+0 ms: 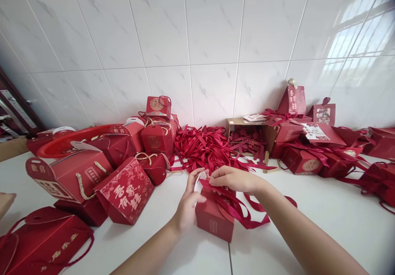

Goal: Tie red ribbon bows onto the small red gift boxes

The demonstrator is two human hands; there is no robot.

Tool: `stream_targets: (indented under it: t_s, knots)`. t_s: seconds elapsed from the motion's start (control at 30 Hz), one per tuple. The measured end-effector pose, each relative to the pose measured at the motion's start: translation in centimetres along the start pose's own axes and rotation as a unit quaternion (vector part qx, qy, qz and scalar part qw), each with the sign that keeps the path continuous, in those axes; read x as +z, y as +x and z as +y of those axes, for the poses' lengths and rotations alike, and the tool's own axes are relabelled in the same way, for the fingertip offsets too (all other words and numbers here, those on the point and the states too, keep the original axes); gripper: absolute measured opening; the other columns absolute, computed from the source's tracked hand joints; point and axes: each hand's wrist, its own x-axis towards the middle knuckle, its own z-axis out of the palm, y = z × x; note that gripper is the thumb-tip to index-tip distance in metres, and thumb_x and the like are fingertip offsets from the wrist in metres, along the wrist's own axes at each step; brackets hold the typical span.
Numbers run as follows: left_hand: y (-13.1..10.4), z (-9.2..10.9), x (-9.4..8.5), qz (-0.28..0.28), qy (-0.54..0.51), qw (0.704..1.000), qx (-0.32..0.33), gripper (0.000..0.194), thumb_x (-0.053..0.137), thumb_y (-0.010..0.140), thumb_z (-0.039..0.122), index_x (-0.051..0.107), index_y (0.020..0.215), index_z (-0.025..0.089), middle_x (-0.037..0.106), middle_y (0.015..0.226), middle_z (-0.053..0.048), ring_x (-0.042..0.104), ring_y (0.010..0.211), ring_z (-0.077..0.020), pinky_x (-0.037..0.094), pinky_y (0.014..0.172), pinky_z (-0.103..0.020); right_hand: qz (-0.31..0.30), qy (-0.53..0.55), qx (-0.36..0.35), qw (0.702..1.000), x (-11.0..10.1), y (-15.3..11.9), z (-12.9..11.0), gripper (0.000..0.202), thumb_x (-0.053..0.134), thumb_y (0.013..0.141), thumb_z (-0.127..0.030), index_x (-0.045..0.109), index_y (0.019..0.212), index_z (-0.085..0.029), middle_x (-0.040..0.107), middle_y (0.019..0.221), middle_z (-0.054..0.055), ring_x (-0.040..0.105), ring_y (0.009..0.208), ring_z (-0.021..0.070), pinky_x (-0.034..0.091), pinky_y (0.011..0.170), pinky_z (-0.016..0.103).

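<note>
A small red gift box (215, 215) stands on the white table between my hands, its top flaps partly raised with a white inner side showing. My left hand (189, 203) grips the box at its left edge, thumb over the near side and fingers behind the flap. Above the top of the box, my right hand (230, 179) has its fingers pinched on a red ribbon (247, 219). Loops of that ribbon fall over the right side of the box and onto the table. The fingertips of my right hand partly cover the flap.
A heap of red ribbons (205, 145) lies beyond the box, beside an open cardboard box (233, 123) of darker ribbons. Red gift boxes (126, 192) crowd the left around a red basin (55, 147). More boxes (304, 160) with ribbons stand right. A tiled wall rises behind.
</note>
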Motion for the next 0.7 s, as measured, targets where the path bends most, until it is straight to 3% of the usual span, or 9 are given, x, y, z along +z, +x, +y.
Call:
stream_targets:
  t_s: [0.17,0.33,0.43,0.57,0.7]
  knots:
    - [-0.6,0.2,0.8,-0.003,-0.011,1.000,-0.018,0.038,0.056,0.082,0.032,0.050,0.118,0.028,0.051,0.132,-0.004,0.040,0.131,-0.0263,0.031,0.107,-0.036,-0.008,-0.003,-0.004,1.000,0.0,0.2,0.0,0.027,0.050,0.081,-0.030,0.038,0.059,-0.019,0.029,0.056,-0.006,0.022,0.050,0.0078,0.018,0.048,0.026]
    - [-0.2,0.4,0.4,0.045,0.048,0.998,-0.014,0.034,0.048,0.088,0.051,0.051,0.111,0.026,0.055,0.122,-0.005,0.048,0.120,-0.0236,0.039,0.095,-0.032,-0.008,-0.016,-0.013,1.000,0.3,0.4,0.1,0.028,0.049,0.083,-0.031,0.038,0.060,-0.019,0.030,0.056,-0.006,0.024,0.051,0.0079,0.020,0.048,0.025]
    - [0.4,0.8,0.0,0.046,0.107,0.993,-0.003,0.030,0.048,0.087,0.051,0.054,0.095,0.024,0.059,0.108,-0.004,0.053,0.108,-0.0228,0.041,0.088,-0.030,-0.006,-0.027,-0.020,0.999,0.5,0.5,0.1,0.028,0.048,0.085,-0.033,0.039,0.062,-0.018,0.031,0.059,-0.006,0.025,0.052,0.0081,0.021,0.048,0.024]
    - [1.2,1.9,-0.5,-0.022,0.190,0.981,-0.003,0.024,0.054,0.083,0.043,0.058,0.077,0.020,0.062,0.102,-0.005,0.055,0.100,-0.0240,0.042,0.084,-0.030,-0.003,-0.060,-0.022,0.998,0.3,0.1,-0.2,0.034,0.047,0.087,-0.042,0.037,0.063,-0.019,0.031,0.058,-0.006,0.027,0.051,0.0085,0.023,0.048,0.024]
    - [2.1,2.9,-2.9,-0.011,0.358,0.934,-0.003,0.020,0.053,0.079,0.038,0.060,0.070,0.021,0.063,0.085,-0.004,0.057,0.091,-0.0252,0.041,0.082,-0.033,0.070,-0.193,-0.039,0.978,-0.8,-1.9,-1.0,0.036,0.048,0.086,-0.050,0.045,0.067,-0.019,0.044,0.062,-0.003,0.038,0.055,0.0104,0.029,0.050,0.025]
